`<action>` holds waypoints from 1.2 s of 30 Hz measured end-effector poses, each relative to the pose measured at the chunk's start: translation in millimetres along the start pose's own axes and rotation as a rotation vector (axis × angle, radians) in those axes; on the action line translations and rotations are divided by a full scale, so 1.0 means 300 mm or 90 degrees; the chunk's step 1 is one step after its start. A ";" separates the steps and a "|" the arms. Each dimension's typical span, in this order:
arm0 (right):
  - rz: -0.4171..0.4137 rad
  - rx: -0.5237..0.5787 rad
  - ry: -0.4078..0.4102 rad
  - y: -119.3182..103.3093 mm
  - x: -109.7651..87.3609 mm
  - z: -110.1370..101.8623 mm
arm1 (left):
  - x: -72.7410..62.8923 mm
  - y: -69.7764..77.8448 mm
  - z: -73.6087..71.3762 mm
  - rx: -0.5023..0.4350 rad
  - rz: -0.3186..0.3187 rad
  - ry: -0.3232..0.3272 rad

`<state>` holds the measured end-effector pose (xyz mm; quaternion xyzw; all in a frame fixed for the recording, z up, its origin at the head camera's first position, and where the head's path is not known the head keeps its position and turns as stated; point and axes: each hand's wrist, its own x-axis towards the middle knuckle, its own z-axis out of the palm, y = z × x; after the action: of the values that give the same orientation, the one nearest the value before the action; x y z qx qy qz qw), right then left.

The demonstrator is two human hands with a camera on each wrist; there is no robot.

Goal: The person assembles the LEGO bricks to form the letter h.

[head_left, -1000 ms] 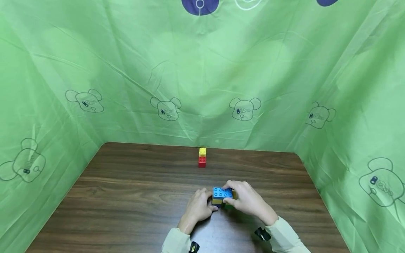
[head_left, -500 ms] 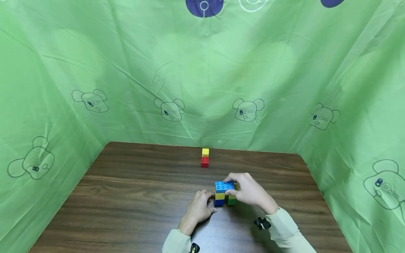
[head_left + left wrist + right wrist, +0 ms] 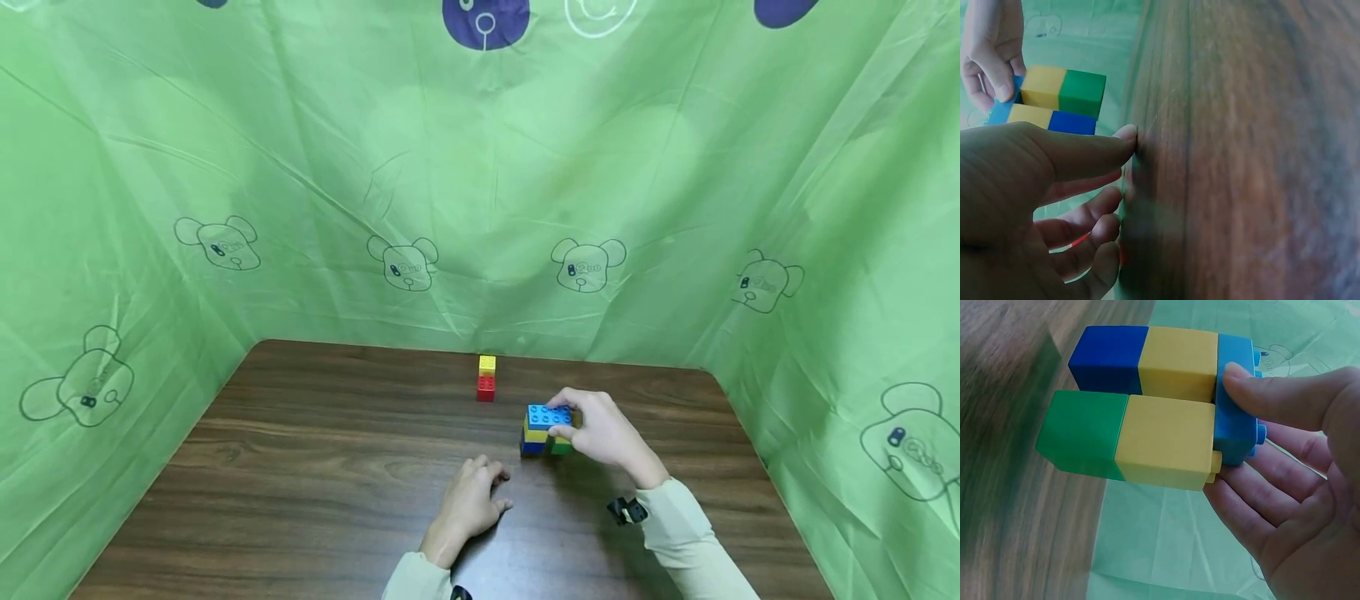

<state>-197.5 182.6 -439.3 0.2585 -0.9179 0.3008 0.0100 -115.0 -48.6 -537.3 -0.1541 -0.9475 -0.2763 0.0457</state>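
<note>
My right hand (image 3: pixel 606 429) pinches a light blue brick (image 3: pixel 547 414) between thumb and fingers. Two columns hang under that brick, side by side with a narrow gap. One column has a yellow brick (image 3: pixel 1179 365) over a dark blue brick (image 3: pixel 1109 359). In the other, a yellow brick (image 3: pixel 1166 442) sits over a green brick (image 3: pixel 1082 432), its studs partly uncovered beyond the light blue brick. From the left wrist view, the joined bricks appear raised off the table. My left hand (image 3: pixel 468 500), fingers loosely bent and holding nothing, rests at the tabletop nearer me.
Toward the back of the brown wooden table (image 3: pixel 337 433) stand a red brick (image 3: pixel 486 388) and a yellow brick (image 3: pixel 487 364), close together. Green cloth (image 3: pixel 480 192) with printed bear heads encloses the back and both sides.
My right hand has carried the joined bricks away from me and slightly right. My left hand, earlier beside them, has stayed nearly in place and is now apart from them.
</note>
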 end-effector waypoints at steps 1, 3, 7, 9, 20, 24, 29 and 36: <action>0.005 -0.002 -0.001 0.004 -0.001 0.002 | -0.001 0.002 0.001 0.003 0.004 0.003; 0.012 -0.003 -0.003 0.012 -0.004 0.006 | -0.003 0.007 0.002 0.009 0.008 0.005; 0.028 -0.004 -0.008 0.028 -0.010 0.015 | 0.000 0.012 0.003 0.010 0.004 0.000; 0.037 -0.002 -0.011 0.034 -0.014 0.017 | 0.003 0.012 0.004 0.011 0.000 -0.002; 0.052 0.013 0.009 0.072 -0.055 0.055 | 0.055 -0.038 -0.022 0.099 -0.050 0.061; 0.065 0.053 0.012 0.078 -0.055 0.069 | 0.108 -0.065 -0.069 0.124 -0.089 -0.001; 0.080 0.098 0.010 0.078 -0.041 0.077 | 0.213 -0.089 -0.151 0.153 -0.143 -0.106; 0.082 0.108 0.001 0.095 -0.027 0.082 | 0.371 -0.094 -0.239 0.190 -0.098 -0.052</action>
<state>-200.8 192.1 -476.5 0.1987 -0.9039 0.3776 -0.0305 -229.3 -79.9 -472.1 -0.0834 -0.9882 -0.1284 0.0079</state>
